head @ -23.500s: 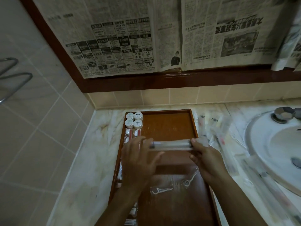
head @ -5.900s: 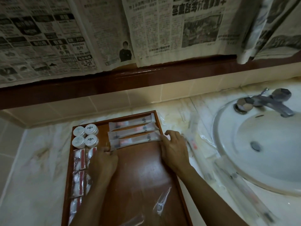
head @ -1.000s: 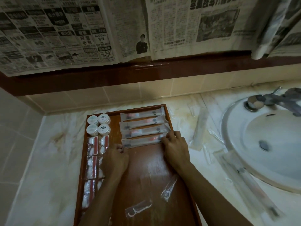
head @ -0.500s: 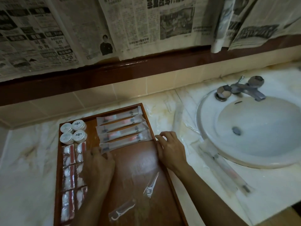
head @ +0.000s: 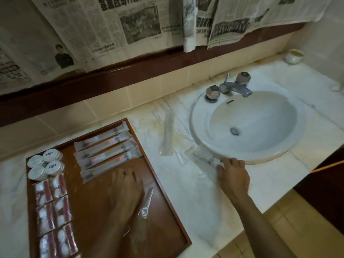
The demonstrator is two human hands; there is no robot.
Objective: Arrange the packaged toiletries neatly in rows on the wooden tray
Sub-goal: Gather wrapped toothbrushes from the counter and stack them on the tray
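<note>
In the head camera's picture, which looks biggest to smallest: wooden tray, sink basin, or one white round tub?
1. Wooden tray and sink basin: too alike to rank, and the tray sits nearer.
2. White round tub, clearly smallest.

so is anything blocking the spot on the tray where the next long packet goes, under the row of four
Partly. The left hand rests on the tray just below the fourth long packet, covering that spot, and a floss pick packet lies beside it. The right hand touches a packet on the counter by the sink.

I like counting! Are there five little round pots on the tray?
No, the tray holds four round pots, bunched two by two in its far left corner.
</note>
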